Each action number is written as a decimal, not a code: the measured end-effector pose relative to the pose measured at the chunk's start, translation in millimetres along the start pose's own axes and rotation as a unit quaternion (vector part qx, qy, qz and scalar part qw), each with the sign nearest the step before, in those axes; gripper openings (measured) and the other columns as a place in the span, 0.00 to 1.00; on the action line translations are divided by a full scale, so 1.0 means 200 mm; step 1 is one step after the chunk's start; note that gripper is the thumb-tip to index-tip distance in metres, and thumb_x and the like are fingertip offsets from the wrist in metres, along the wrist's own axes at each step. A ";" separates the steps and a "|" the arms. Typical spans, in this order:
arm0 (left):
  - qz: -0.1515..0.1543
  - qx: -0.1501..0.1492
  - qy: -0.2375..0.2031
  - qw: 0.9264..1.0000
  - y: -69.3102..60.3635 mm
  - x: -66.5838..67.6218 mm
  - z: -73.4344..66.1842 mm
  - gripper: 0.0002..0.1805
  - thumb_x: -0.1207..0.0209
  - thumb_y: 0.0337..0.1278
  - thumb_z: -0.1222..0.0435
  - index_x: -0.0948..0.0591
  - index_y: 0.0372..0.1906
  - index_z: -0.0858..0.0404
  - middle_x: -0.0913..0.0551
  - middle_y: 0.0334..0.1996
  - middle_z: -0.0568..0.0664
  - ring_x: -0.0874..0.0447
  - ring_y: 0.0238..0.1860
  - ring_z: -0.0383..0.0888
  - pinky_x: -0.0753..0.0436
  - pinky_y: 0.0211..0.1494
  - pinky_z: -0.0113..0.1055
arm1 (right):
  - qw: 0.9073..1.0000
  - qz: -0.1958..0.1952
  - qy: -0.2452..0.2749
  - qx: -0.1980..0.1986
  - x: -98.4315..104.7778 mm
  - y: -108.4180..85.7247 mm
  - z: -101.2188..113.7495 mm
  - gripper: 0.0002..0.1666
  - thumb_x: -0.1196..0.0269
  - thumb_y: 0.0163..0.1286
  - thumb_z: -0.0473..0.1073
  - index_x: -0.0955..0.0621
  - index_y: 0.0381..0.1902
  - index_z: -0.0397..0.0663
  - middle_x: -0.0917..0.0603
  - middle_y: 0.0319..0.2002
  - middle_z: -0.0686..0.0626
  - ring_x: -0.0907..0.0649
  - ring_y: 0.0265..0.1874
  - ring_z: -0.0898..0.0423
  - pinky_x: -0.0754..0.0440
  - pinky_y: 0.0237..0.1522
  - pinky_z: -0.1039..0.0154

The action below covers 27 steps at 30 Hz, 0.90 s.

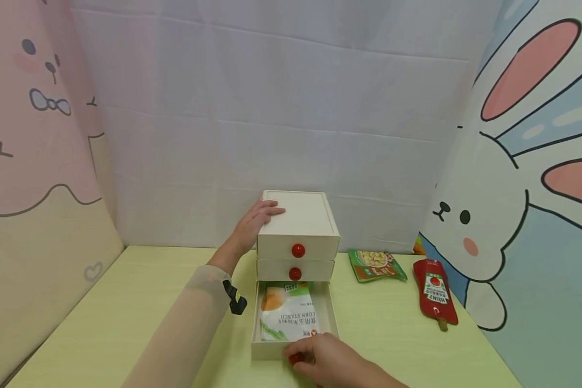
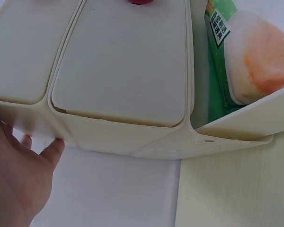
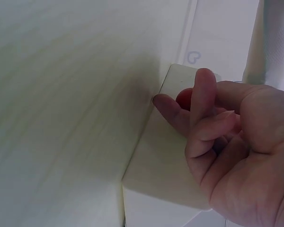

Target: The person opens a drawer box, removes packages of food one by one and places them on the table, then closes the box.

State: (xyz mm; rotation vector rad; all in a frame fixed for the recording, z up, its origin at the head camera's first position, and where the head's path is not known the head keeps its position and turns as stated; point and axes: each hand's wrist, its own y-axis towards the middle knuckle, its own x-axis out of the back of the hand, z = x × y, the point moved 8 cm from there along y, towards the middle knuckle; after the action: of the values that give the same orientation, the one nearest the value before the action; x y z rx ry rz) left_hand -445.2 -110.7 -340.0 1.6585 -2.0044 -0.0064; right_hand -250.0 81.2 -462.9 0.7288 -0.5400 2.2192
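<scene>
A white three-tier drawer unit (image 1: 298,213) stands on the table against the back curtain, its bottom drawer (image 1: 269,351) pulled out. Inside that drawer lies a white and green packet of corn starch (image 1: 289,312), also visible in the left wrist view as a packet (image 2: 258,52). My left hand (image 1: 253,223) rests on the unit's top left edge, fingers extended over the top. My right hand (image 1: 332,358) is at the drawer's front and pinches its red knob (image 1: 297,358). In the right wrist view, fingers mostly cover the knob (image 3: 184,98).
Above the pulled-out drawer, the upper drawers with red knobs (image 1: 298,250) are closed. To the right of the unit lie a green and brown food packet (image 1: 377,265) and a red ketchup pouch (image 1: 435,293). Printed curtains (image 1: 494,215) border the pale table (image 1: 140,302).
</scene>
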 end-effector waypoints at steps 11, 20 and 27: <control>0.001 -0.011 0.002 1.000 0.00 0.00 -0.01 0.29 0.61 0.84 0.62 0.18 0.75 0.60 0.34 0.86 0.51 0.65 0.93 0.51 0.63 0.91 0.64 | 0.999 0.013 -0.029 0.027 0.00 -0.03 0.03 0.11 0.29 0.75 0.39 0.07 0.52 0.57 0.11 0.41 0.66 0.20 0.37 0.74 0.19 0.42 0.74; -0.001 -0.003 -0.003 1.000 0.00 0.00 0.00 0.29 0.61 0.83 0.62 0.18 0.75 0.61 0.35 0.86 0.51 0.66 0.93 0.52 0.64 0.91 0.66 | 0.999 0.039 0.005 0.000 -0.03 -0.06 0.02 0.12 0.30 0.76 0.39 0.07 0.53 0.57 0.12 0.42 0.66 0.20 0.38 0.70 0.19 0.45 0.74; 0.001 -0.007 0.003 1.000 0.00 0.00 0.00 0.29 0.61 0.84 0.62 0.19 0.75 0.61 0.34 0.86 0.52 0.65 0.93 0.51 0.62 0.91 0.65 | 0.999 0.046 0.006 0.001 -0.04 -0.07 0.03 0.13 0.31 0.77 0.40 0.07 0.55 0.55 0.10 0.43 0.66 0.20 0.37 0.71 0.18 0.45 0.74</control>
State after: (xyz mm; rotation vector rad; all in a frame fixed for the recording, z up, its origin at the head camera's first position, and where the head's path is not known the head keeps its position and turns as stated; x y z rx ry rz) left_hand -445.6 -110.6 -340.5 1.6457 -1.9986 -0.0146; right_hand -232.3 83.3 -461.0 0.7045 -0.5763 2.3070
